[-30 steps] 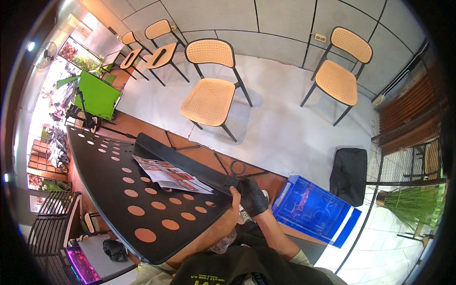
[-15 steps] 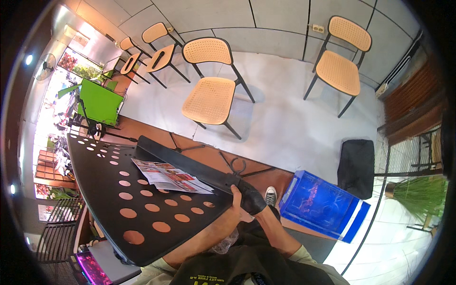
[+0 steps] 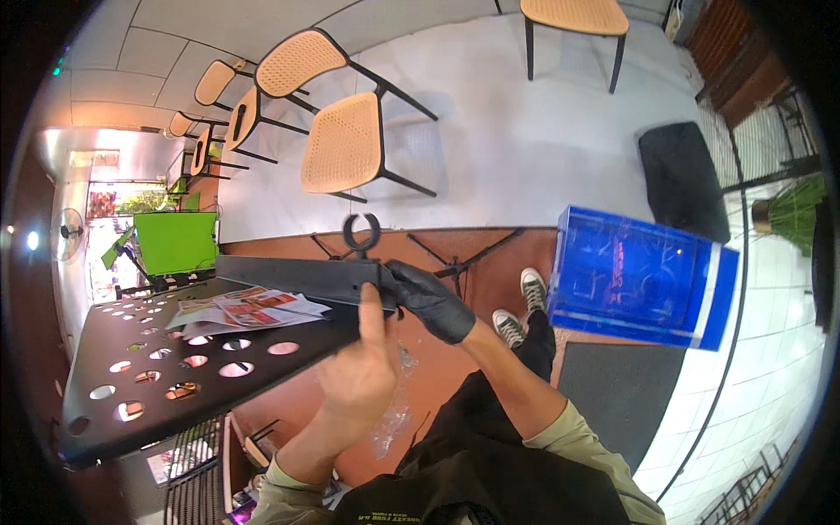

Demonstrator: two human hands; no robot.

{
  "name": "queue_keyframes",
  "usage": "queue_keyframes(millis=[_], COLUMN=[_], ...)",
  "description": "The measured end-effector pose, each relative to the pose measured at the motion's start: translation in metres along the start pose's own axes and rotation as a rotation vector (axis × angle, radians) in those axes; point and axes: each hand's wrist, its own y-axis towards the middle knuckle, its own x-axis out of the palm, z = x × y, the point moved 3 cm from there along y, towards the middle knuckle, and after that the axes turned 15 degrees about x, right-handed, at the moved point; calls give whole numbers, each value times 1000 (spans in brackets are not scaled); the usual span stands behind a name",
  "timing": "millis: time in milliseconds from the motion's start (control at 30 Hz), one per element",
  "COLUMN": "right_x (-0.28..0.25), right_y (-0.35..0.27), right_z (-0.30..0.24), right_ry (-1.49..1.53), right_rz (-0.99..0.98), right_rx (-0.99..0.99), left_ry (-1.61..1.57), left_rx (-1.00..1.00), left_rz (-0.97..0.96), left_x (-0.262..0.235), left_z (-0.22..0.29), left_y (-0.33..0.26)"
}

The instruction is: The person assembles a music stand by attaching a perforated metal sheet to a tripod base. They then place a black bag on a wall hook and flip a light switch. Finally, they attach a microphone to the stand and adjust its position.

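- Music-stand desk (image 3: 192,367), a black perforated metal panel with a raised ledge, stands tilted in front of the person, above the tripod legs (image 3: 455,258).
- Likely stiff, fairly light and smooth-edged; its ledge corner looks the surest place to grip.
- Right hand (image 3: 433,302), in a black glove, has its fingers clenched on that ledge corner.
- Left hand (image 3: 359,381), bare, rests against the desk edge, thumb up; its fingers are hidden, so cannot tell.
- Leaflets (image 3: 245,308) lie on the desk; a blue box (image 3: 643,276) sits on the floor nearby.
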Motion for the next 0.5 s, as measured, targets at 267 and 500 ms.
queue_keyframes(millis=[267,500], right_x=[3,0], right_y=[17,8], right_z=[-16,5], right_ry=[173,-88], right_rz=[-312,-84], right_rx=[51,-375], left_ry=[-107,-103], left_rx=[-172,-356], left_rz=[-89,-27], left_x=[2,-1], left_z=[9,7], left_y=[0,-4])
